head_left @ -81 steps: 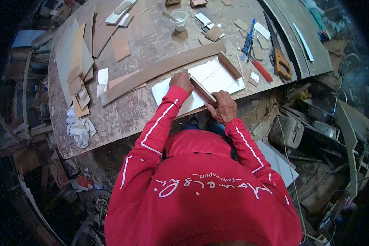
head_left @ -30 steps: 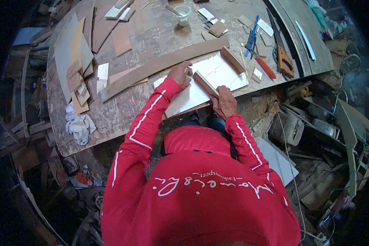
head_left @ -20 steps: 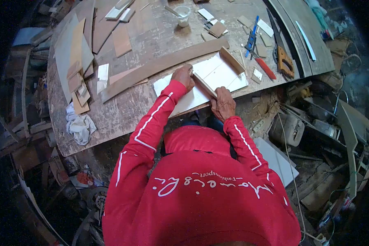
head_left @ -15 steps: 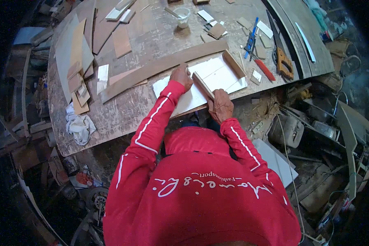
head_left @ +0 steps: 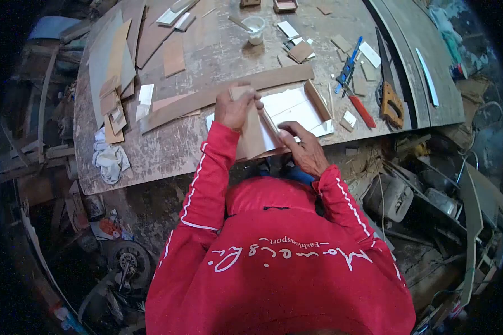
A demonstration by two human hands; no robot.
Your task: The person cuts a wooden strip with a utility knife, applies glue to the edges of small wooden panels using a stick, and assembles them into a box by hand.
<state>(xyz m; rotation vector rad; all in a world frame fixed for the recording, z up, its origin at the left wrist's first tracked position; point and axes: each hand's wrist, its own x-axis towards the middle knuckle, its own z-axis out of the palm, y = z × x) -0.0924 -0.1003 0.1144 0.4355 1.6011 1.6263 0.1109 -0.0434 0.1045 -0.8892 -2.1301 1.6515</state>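
My left hand (head_left: 233,109) is closed around a thin brown wooden board (head_left: 250,137), which stands tilted near the table's front edge. The board hides part of the white panel (head_left: 285,106) lying beneath. Beside the board, a narrow wooden strip (head_left: 269,121) stands on edge across the panel. My right hand (head_left: 304,149) pinches the strip's near end; its fingertips are partly hidden. Along the panel's right side stands another wooden strip (head_left: 318,101). Behind both hands lies a long brown wooden slat (head_left: 179,107).
A handsaw (head_left: 392,105), a red-handled tool (head_left: 362,111) and a blue tool (head_left: 349,66) lie at the right. A plastic cup (head_left: 255,33) stands at the back. Wood offcuts (head_left: 174,58) and a white rag (head_left: 110,159) are on the left of the worktable (head_left: 151,167).
A thin brown board now shows in my left hand, which has moved slightly left and up. My right hand stays by the strip's near end, its fingers shifted. The camera view has shifted slightly.
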